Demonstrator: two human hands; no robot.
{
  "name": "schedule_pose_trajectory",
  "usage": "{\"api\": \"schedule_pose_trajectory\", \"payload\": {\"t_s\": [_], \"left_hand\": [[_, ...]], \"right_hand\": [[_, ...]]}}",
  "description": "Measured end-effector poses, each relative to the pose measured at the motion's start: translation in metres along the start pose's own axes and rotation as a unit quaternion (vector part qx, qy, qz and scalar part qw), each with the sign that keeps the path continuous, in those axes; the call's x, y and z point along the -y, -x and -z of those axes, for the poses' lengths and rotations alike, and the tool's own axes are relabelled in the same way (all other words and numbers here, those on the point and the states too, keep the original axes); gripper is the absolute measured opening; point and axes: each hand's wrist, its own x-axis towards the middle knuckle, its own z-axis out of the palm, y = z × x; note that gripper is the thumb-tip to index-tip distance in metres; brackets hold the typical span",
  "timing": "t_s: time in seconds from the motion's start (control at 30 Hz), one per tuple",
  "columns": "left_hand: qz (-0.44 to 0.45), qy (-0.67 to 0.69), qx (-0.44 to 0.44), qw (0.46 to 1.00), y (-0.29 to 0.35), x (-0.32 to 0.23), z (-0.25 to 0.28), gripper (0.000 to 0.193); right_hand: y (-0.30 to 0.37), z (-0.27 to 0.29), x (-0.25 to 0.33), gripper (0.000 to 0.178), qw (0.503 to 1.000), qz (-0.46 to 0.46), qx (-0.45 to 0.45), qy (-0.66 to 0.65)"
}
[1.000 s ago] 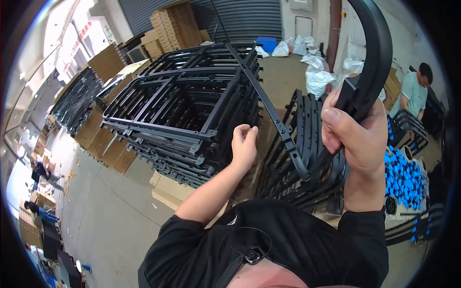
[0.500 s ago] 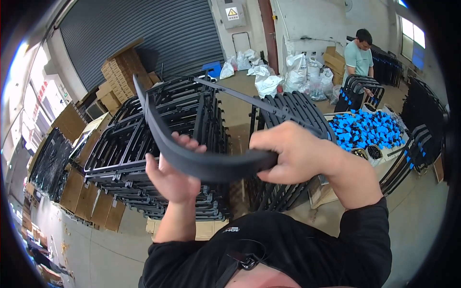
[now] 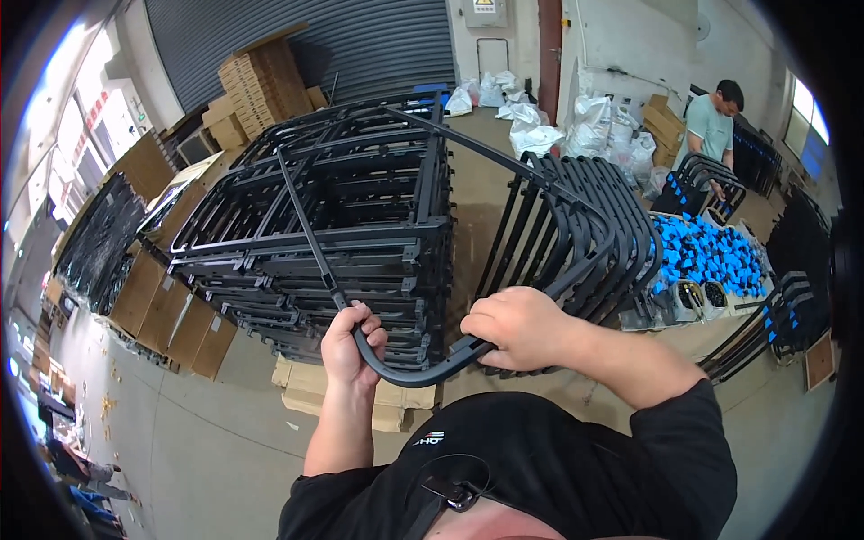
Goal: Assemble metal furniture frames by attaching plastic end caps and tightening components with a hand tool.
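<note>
A black bent tube frame (image 3: pixel 409 377) is held in front of my chest, its near rounded corner dipping between my two hands. My left hand (image 3: pixel 353 346) is closed around the tube just left of that corner, and a long straight leg runs up and away from it. My right hand (image 3: pixel 511 328), also closed, grips the tube on the other side of the corner. Beyond that hand the frame bends again, and its other leg reaches over toward the far left. Part of the tube is hidden by my fingers.
Stacked black metal frames (image 3: pixel 342 229) stand ahead on the left. Bent tubes (image 3: pixel 562 211) lean in a row on the right, beside a table of blue-and-black parts (image 3: pixel 711 256). A co-worker (image 3: pixel 711 126) stands at the far right. White sacks (image 3: pixel 589 126) line the back.
The tube frame has come down and away from my face. My left hand, earlier open beside the tube, has closed around it. My right hand has kept its grip and lowered slightly.
</note>
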Motion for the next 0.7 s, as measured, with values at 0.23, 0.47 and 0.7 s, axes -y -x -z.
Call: {"api": "schedule_pose_trajectory", "payload": {"t_s": [0.23, 0.47, 0.7], "left_hand": [[0.0, 0.017, -0.019, 1.0, -0.008, -0.017, 0.035, 0.008], [-0.027, -0.188, -0.092, 0.977, -0.017, 0.019, 0.049, 0.016], [-0.019, -0.235, -0.024, 0.971, -0.012, 0.029, 0.041, 0.021]], "right_hand": [[0.14, -0.106, -0.023, 0.041, 0.82, -0.351, -0.394, -0.219], [0.056, -0.065, -0.106, 0.035, 0.274, -0.362, -0.511, -0.73], [0.01, 0.029, -0.086, 0.024, 0.516, -0.243, -0.539, -0.62]]}}
